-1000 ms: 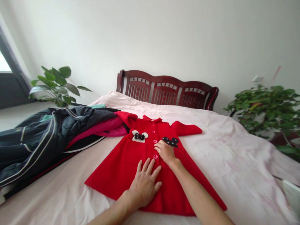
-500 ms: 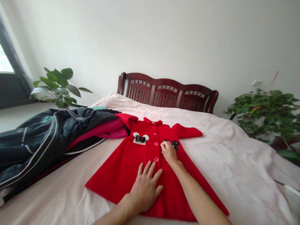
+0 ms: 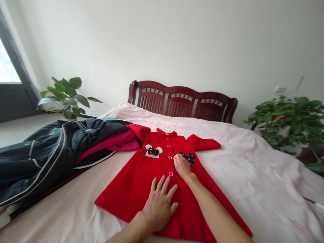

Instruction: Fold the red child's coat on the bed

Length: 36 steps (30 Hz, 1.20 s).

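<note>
A red coat [image 3: 141,175] lies spread face up on the bed, collar away from me. Pink-rimmed buttons [image 3: 171,174] run down its front. A white patch with a black bow [image 3: 153,151] decorates one side of the chest, and a dark bow-shaped patch [image 3: 191,158] the other. My left hand [image 3: 160,206] rests flat on the lower front, fingers spread. Beside the button row, my right hand [image 3: 182,167] is closed at the edge of the coat's front, pinching the cloth; its fingertips are partly hidden.
A heap of dark and pink clothes [image 3: 73,145] touches the coat's sleeve on the left. Pale sheeting [image 3: 243,175] covers the bed. Behind stands a dark red wooden bench back [image 3: 181,103]. Leafy plants flank the bed, one left [image 3: 67,96] and one right [image 3: 288,121].
The whole view has shifted slightly, so everything appears a little lower and farther right. Both hands keep nearly the same places on the coat.
</note>
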Available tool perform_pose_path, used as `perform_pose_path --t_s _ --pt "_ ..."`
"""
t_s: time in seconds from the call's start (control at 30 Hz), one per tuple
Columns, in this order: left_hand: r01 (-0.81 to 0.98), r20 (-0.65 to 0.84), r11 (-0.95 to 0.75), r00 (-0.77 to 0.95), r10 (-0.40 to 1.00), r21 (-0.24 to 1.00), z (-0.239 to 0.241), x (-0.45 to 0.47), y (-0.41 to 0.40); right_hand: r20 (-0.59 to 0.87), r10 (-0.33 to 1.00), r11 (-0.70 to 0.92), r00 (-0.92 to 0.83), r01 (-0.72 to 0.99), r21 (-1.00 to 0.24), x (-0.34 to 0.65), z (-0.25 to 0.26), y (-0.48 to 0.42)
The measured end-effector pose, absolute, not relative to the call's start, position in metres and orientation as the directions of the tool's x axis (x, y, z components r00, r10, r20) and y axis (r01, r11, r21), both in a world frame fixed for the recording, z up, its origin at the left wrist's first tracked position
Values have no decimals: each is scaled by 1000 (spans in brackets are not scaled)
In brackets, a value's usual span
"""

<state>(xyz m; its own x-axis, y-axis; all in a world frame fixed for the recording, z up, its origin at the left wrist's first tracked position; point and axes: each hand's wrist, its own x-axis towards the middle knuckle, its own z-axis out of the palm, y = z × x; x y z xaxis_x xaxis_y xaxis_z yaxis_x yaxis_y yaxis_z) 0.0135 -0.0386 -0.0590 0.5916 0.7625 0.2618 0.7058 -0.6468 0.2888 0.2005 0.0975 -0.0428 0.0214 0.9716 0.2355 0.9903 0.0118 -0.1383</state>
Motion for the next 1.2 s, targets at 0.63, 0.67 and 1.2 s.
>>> perform_pose_path --t_s 0.63,0.67,1.2 --pt "689 257 -645 592 764 331 -58 14 -40 266 963 116 -40 955 -273 180 -34 89" --pt "687 251 -645 594 764 336 -58 14 -40 263 959 177 -105 948 -263 172 -31 89" --pt "657 205 -624 601 772 422 -50 14 -39 106 923 376 -371 926 -28 108 -25 104"
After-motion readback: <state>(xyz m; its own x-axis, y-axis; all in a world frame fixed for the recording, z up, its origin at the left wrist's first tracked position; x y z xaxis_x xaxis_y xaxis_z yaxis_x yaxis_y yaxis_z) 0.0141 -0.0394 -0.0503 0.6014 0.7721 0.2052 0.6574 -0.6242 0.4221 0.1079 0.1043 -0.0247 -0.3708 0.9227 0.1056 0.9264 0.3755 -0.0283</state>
